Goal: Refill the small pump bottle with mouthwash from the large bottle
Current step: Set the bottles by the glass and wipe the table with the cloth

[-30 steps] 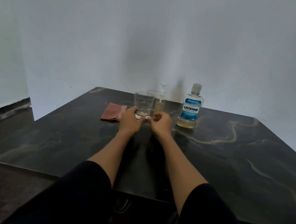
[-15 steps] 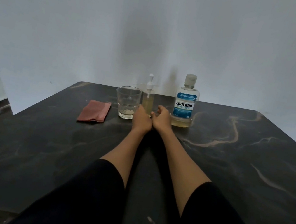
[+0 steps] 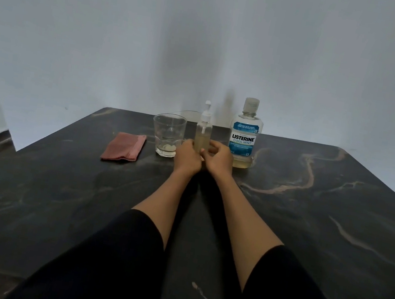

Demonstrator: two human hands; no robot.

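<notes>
The pump bottle (image 3: 203,134) stood upright on the dark marble table (image 3: 309,218), near the far edge, between the glass (image 3: 167,134) and the large bottle (image 3: 244,136). Its white pump head was in place and its lower part held pale yellowish liquid.

The left hand (image 3: 188,159) was at the left side of the pump bottle's base, fingers curled round it. The right hand (image 3: 219,161) was at the right side of the base, fingers curled toward the bottle, with the fingertips touching it. Both hands gripped the lower part of the pump bottle; the base itself was hidden behind them. Both forearms reached forward from black sleeves (image 3: 105,264).

The large bottle stood upright just right of the right hand, cap on, with a blue and white label reading LISTERINE COOL MINT. A shallow layer of yellowish liquid was visible at its bottom.

The glass stood upright just left of the left hand, with a little residue at its bottom. A folded pink cloth (image 3: 124,149) lay flat on the table to the left of the glass, apart from it.
</notes>
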